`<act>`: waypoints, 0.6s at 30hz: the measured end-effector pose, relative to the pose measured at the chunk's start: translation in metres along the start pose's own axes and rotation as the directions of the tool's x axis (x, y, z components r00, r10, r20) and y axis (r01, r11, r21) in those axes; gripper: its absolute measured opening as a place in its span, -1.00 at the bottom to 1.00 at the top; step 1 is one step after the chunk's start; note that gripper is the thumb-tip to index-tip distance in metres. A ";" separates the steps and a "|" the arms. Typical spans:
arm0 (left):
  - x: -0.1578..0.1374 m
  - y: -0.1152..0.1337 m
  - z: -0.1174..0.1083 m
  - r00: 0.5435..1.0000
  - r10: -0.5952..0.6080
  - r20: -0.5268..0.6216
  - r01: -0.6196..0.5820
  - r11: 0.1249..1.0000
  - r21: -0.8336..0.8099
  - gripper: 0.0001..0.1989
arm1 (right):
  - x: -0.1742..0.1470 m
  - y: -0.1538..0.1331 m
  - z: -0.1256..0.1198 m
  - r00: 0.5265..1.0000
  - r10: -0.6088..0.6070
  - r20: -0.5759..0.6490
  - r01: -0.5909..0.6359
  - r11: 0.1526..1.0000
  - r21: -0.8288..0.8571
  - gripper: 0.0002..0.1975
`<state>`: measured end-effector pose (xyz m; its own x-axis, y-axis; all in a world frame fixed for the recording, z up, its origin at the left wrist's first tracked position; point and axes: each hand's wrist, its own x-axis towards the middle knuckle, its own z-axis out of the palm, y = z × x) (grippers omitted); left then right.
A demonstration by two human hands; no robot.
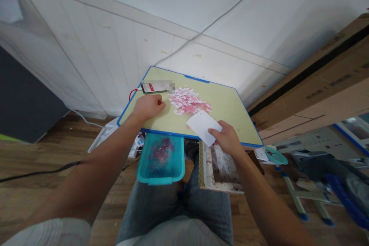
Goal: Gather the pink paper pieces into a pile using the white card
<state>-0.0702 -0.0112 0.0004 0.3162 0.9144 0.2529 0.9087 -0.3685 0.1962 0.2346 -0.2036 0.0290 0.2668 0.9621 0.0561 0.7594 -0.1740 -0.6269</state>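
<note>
White and flat, the card (204,127) is pinched at its near corner between the thumb and fingers (215,133) of the right hand (227,138), and it lies tilted over the front part of the desk (230,107), just beside the near edge of a heap of pink and white paper scraps (188,100). The left hand (148,107) rests on the desk to the left of that heap, its fingers curled in to a loose fist; whether anything is held inside it I cannot tell. Just beyond the left hand a phone (152,87) lies near the back left corner of the desk, with a red cable (132,93) running off its left end over the edge. The desk top is pale yellow-green with a blue rim.

Below the front edge a teal plastic tray (160,159) hangs out, with pinkish scraps lying inside it. To the right of it stands a pale speckled frame (219,169), between the person's knees and the desk. Large cardboard boxes (317,84) lean along the wall on the right, and the floor is wood.
</note>
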 end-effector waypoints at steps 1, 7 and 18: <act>0.000 0.000 0.000 1.000 -0.005 0.006 0.005 1.000 -0.005 -0.62 | 0.000 -0.002 0.002 1.000 -0.002 0.006 0.003 1.000 -0.010 -0.75; -0.001 0.000 -0.002 1.000 0.005 -0.010 -0.005 0.999 -0.038 -0.63 | 0.000 -0.011 0.009 1.000 -0.008 0.011 0.008 1.000 -0.001 -0.75; -0.004 0.005 -0.009 0.999 -0.047 0.011 0.048 0.998 -0.045 -0.63 | -0.001 -0.016 0.021 1.000 0.025 0.014 -0.026 0.998 0.051 -0.75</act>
<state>-0.0691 -0.0183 0.0091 0.2761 0.9326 0.2325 0.9094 -0.3318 0.2508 0.2098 -0.1980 0.0228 0.2774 0.9603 0.0293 0.7213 -0.1881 -0.6666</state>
